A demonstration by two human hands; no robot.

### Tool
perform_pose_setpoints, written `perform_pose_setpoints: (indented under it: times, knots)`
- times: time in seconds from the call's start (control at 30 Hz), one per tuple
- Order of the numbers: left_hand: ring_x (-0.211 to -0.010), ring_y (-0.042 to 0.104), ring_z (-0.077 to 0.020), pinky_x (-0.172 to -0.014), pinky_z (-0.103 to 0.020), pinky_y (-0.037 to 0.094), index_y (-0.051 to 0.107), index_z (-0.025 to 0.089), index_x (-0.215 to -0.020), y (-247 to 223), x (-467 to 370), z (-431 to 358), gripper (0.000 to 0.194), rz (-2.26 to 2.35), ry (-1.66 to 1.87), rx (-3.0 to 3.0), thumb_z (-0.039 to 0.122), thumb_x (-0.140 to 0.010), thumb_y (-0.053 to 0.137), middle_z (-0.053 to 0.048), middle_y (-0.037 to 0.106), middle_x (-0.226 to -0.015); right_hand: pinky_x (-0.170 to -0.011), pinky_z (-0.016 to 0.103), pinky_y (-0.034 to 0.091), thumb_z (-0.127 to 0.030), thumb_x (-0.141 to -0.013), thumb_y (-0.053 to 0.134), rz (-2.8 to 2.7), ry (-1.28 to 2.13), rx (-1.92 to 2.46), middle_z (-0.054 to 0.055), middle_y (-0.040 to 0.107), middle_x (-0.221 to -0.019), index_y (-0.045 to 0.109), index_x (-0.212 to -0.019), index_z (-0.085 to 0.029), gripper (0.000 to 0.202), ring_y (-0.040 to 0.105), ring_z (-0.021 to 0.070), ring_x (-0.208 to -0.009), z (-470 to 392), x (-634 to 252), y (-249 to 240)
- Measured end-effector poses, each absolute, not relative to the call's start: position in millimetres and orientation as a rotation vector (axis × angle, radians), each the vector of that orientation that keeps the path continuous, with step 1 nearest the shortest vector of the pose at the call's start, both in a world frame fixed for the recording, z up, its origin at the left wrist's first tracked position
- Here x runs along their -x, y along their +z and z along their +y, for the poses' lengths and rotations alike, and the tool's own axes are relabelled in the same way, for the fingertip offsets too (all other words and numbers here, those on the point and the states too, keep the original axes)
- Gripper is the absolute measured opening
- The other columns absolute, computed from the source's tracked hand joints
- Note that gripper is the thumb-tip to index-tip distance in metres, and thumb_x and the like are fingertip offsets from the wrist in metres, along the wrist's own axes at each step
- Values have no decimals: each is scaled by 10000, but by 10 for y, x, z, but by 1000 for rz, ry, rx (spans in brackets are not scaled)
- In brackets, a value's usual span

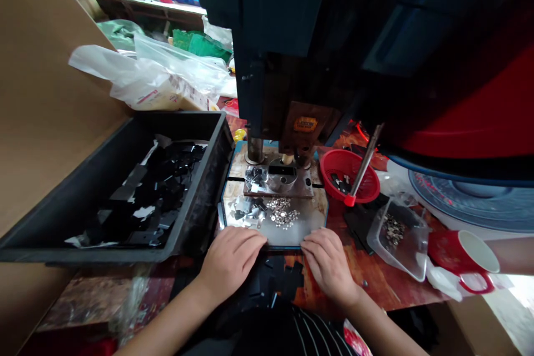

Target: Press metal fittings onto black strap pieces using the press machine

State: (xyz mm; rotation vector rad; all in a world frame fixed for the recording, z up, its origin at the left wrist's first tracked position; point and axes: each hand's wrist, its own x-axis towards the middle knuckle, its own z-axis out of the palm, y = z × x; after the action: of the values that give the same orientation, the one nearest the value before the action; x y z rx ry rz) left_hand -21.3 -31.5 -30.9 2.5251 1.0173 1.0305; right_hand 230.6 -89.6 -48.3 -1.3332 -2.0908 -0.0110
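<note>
My left hand (233, 258) rests on the front left edge of the press's metal plate (298, 236), fingers together and bent over the rim. At the plate's front right edge lies my right hand (327, 258), its fingers also together and curled. Whether either holds something small is hidden. Between and beyond them, small metal pieces (282, 214) form a loose pile, with shiny flat pieces (247, 208) to their left. Behind, a metal die block (300, 186) sits under the press head (306, 122), a dark piece on its top.
A black bin (171, 253) of dark scraps stands left. To the right are a red basket (367, 192), a red-tipped lever (365, 164), a clear tray (417, 245) with metal pieces and a red mug (453, 253). Plastic bags (158, 78) lie behind the bin.
</note>
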Motion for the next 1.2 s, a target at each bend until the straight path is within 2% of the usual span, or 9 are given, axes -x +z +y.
perform_pose_setpoints:
  times: [0.13,0.27,0.43,0.6,0.67,0.77,0.93,1.07,1.2]
  knots:
    - [-849,602,-198,-769,-358,473,571,197,-1199,-133,119,-198,360,1171,1173,-2503,103,-852,544,-66,669,-927,-928,464,447,-102,-872,513,-2086,-6,1344,58,647,-932,591,-961,-192,149,584,204,-934,-849,-2278,-457]
    - [-858,590,-185,-794,-353,474,625,211,-1082,-13,45,-116,269,1181,1234,-2421,101,-850,548,-46,650,-906,-977,469,421,-115,-875,527,-2131,-17,1322,58,649,-979,578,-1029,-194,180,582,195,-955,-852,-2319,-454]
    - [-868,605,-152,-781,-292,498,619,200,-1011,8,-115,-94,169,1134,1172,-2161,148,-876,533,-32,654,-932,-984,460,408,-94,-867,532,-2186,-33,1271,49,657,-982,578,-1080,-198,241,584,188,-933,-920,-2361,-489]
    - [-884,616,-147,-781,-280,516,586,219,-1148,-83,-240,-24,265,1177,1146,-1914,201,-893,512,-43,632,-1016,-819,381,469,-145,-889,498,-1990,99,1394,48,646,-898,607,-932,-203,130,571,185,-860,-737,-2289,-317]
    - [-900,618,-154,-795,-287,512,620,230,-1101,-124,-250,10,235,1186,1141,-1873,214,-889,518,-37,641,-1009,-759,355,464,-200,-891,513,-1863,108,1469,40,641,-848,621,-866,-212,112,566,184,-816,-521,-2246,-172]
    - [-860,632,-163,-773,-291,515,660,225,-976,-164,-244,47,155,1221,1109,-1781,246,-868,551,-23,670,-938,-773,351,441,-259,-866,563,-1700,58,1501,21,646,-787,638,-775,-221,123,563,189,-795,-93,-2169,44]
    - [-815,643,-170,-731,-293,525,648,216,-1022,-173,-224,51,202,1262,1129,-1635,282,-858,552,-33,676,-934,-756,327,416,-261,-851,583,-1723,-20,1549,17,647,-771,686,-793,-220,125,540,187,-775,503,-2020,186]
    - [-800,644,-170,-728,-294,524,661,211,-985,-142,-220,35,185,1244,1121,-1598,279,-851,553,-36,681,-914,-739,331,396,-295,-851,595,-1864,-148,1577,23,642,-779,710,-808,-240,135,516,201,-798,599,-1961,153]
    - [-771,650,-176,-714,-300,529,661,197,-940,-43,-245,126,167,1219,1165,-1515,290,-831,575,-39,690,-880,-839,367,395,-339,-885,548,-1979,-239,1485,37,643,-894,709,-934,-257,187,510,217,-925,483,-1986,160]
